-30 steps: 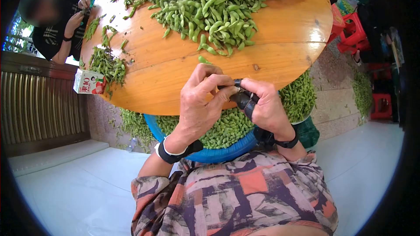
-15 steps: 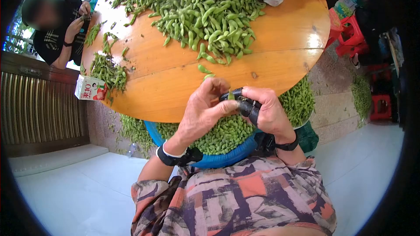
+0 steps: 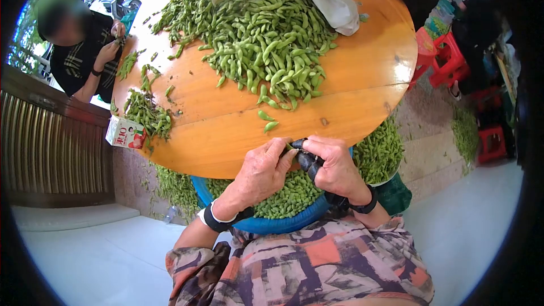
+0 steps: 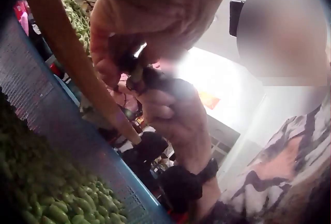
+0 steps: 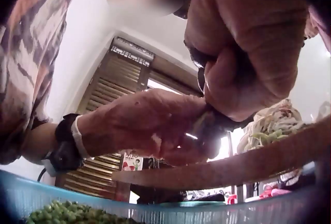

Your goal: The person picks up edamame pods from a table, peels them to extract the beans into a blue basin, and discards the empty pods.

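Over the table's near edge, my two hands meet fingertip to fingertip. My left hand [image 3: 258, 171] pinches a green soybean pod [image 3: 290, 151] between thumb and fingers. The curled fingers of my right hand [image 3: 335, 169] grip the pod's other side, with black coverings [image 3: 309, 162] on thumb and fingers. Fingers hide most of the pod, and both wrist views show it only darkly. Below the hands is a blue basin [image 3: 277, 226] of shelled green beans [image 3: 290, 195]. Two loose pods [image 3: 266, 115] lie just beyond my fingertips.
A large heap of pods [image 3: 266, 39] covers the far middle of the wooden table [image 3: 215, 144], beside a white cloth sack [image 3: 334, 3]. At left are a small pod pile [image 3: 146, 110], a drink carton [image 3: 126, 133] and another person [image 3: 79, 51]. Red stools [image 3: 450, 59] stand right.
A green pod has come into sight between my fingers, and both hands have drawn closer together around it. The head view has tilted up, showing more of the table's far side.
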A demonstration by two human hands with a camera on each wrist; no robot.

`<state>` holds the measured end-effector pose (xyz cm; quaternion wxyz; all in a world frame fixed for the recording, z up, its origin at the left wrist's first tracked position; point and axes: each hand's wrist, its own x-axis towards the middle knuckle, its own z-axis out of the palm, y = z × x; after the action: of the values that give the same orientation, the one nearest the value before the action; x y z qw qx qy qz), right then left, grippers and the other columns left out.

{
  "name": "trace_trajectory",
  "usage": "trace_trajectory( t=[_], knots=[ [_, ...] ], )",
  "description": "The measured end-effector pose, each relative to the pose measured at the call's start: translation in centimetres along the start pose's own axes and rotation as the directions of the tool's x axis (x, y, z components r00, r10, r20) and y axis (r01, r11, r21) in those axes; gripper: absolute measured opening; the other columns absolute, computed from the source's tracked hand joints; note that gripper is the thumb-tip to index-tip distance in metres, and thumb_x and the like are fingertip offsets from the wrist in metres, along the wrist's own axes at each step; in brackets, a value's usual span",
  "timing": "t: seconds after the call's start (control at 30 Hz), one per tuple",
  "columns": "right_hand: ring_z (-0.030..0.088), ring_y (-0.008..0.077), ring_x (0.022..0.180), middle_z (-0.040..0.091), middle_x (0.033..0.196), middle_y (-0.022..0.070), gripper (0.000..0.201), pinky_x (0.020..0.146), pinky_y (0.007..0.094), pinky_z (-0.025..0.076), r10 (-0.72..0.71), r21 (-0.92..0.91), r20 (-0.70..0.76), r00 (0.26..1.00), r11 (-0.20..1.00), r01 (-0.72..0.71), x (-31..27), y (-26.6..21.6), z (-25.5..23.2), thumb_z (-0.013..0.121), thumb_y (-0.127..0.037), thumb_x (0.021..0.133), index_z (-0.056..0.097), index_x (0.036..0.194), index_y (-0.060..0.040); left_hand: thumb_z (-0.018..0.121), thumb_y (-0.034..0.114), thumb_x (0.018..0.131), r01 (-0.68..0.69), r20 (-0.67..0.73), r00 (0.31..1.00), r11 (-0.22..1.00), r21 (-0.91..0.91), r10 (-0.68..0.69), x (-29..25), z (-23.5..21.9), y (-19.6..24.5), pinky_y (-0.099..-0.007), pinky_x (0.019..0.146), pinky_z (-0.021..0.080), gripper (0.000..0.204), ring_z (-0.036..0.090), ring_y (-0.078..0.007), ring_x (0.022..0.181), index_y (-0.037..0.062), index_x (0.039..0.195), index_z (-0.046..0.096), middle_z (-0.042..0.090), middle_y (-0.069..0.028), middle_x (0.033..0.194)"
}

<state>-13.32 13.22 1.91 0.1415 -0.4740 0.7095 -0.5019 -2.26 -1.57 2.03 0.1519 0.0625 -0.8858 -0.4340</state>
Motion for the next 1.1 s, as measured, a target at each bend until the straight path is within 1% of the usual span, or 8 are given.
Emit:
trace_trajectory(
  t=[0.27, 0.37, 0.43, 0.6, 0.7, 0.77, 0.87, 1.1],
  knots=[
    [0.051, 0.0399, 0.066, 0.051, 0.071, 0.0193, 0.02, 0.058, 0.0405, 0.041, 0.033, 0.073, -0.002, 0.999, 0.997, -0.033, 0.4, -0.2, -0.1, 0.052, 0.006, 0.064, 0.056, 0.084, 0.0048, 0.055, 0.003, 0.091, 0.063, 0.165, 0.985, 0.997, -0.049, -0.054, 0.2, -1.7, 0.1, -0.0435, 0.067, 0.051, 0.022, 0.065, -0.0392, 0.078, -0.0039, 0.112, 0.056, 0.065, -0.023, 0.087],
    [0.054, 0.0388, 0.07, 0.054, 0.075, 0.0182, 0.028, 0.062, 0.0387, 0.045, 0.088, 0.026, 0.045, 0.995, 0.996, -0.09, 0.2, 0.0, 0.4, 0.055, 0.006, 0.063, 0.059, 0.09, 0.0045, 0.051, 0.005, 0.094, 0.278, 0.216, 0.947, 0.945, -0.174, -0.238, 0.0, -1.0, 0.1, -0.0359, 0.059, 0.05, 0.025, 0.066, -0.0255, 0.069, -0.0044, 0.116, 0.056, 0.065, -0.0174, 0.08],
    [0.055, 0.0397, 0.072, 0.053, 0.079, 0.0187, 0.029, 0.063, 0.0413, 0.046, -0.076, -0.153, -0.163, 0.984, 0.987, 0.05, 0.0, 0.2, 2.2, 0.056, 0.008, 0.064, 0.059, 0.093, 0.0039, 0.048, 0.009, 0.097, 0.427, 0.123, 0.891, 0.717, -0.551, -0.437, -0.2, 0.7, -0.3, -0.0259, 0.052, 0.044, 0.028, 0.056, -0.0097, 0.06, -0.0021, 0.121, 0.058, 0.062, -0.0052, 0.073],
    [0.056, 0.0415, 0.078, 0.051, 0.09, 0.0208, 0.035, 0.066, 0.0456, 0.047, -0.056, -0.222, -0.193, 0.98, 0.975, 0.012, -0.6, -0.9, 3.6, 0.06, 0.008, 0.067, 0.056, 0.102, 0.0042, 0.036, 0.011, 0.097, 0.382, 0.083, 0.857, 0.521, -0.764, -0.508, -0.1, 2.7, 0.8, -0.0234, 0.056, 0.045, 0.035, 0.053, -0.0074, 0.06, -0.0024, 0.122, 0.056, 0.06, 0.0002, 0.077],
    [0.058, 0.0407, 0.078, 0.047, 0.095, 0.0206, 0.047, 0.064, 0.0447, 0.051, -0.112, -0.313, -0.197, 0.974, 0.949, 0.046, -0.5, -1.0, 3.8, 0.062, 0.007, 0.062, 0.052, 0.107, 0.0051, 0.041, 0.009, 0.096, 0.181, -0.014, 0.806, 0.269, -0.946, -0.592, 0.6, 4.0, 1.9, -0.0206, 0.06, 0.041, 0.035, 0.048, -0.0052, 0.067, 0.0014, 0.125, 0.058, 0.058, -0.0002, 0.085],
    [0.056, 0.0414, 0.079, 0.049, 0.094, 0.0204, 0.042, 0.067, 0.0453, 0.049, -0.101, -0.323, -0.236, 0.966, 0.946, 0.02, -0.5, -0.8, 3.8, 0.068, 0.003, 0.067, 0.056, 0.107, 0.003, 0.038, 0.01, 0.095, 0.167, 0.053, 0.802, 0.138, -0.976, -0.595, 1.0, 3.9, 2.3, -0.0247, 0.077, 0.045, 0.04, 0.054, -0.0108, 0.085, 0.002, 0.13, 0.053, 0.058, -0.0053, 0.099],
    [0.06, 0.0374, 0.078, 0.047, 0.095, 0.0196, 0.046, 0.062, 0.0418, 0.052, -0.183, -0.414, -0.203, 0.962, 0.906, 0.085, -0.4, -0.5, 3.8, 0.064, 0.005, 0.063, 0.052, 0.108, 0.0047, 0.036, 0.014, 0.094, 0.153, 0.093, 0.794, 0.049, -0.987, -0.601, 1.3, 4.2, 2.0, -0.0324, 0.092, 0.046, 0.041, 0.058, -0.0201, 0.098, 0.004, 0.132, 0.049, 0.06, -0.0102, 0.112],
    [0.062, 0.0373, 0.081, 0.05, 0.101, 0.0214, 0.046, 0.063, 0.0395, 0.054, -0.193, -0.434, -0.167, 0.967, 0.895, 0.104, 0.0, -0.5, 3.8, 0.063, 0.005, 0.064, 0.052, 0.109, 0.0059, 0.035, 0.014, 0.094, 0.089, 0.109, 0.81, -0.062, -0.994, -0.576, 1.2, 3.9, 1.6, -0.0342, 0.095, 0.045, 0.04, 0.057, -0.0218, 0.104, 0.0044, 0.131, 0.047, 0.059, -0.0108, 0.114]
  ],
)
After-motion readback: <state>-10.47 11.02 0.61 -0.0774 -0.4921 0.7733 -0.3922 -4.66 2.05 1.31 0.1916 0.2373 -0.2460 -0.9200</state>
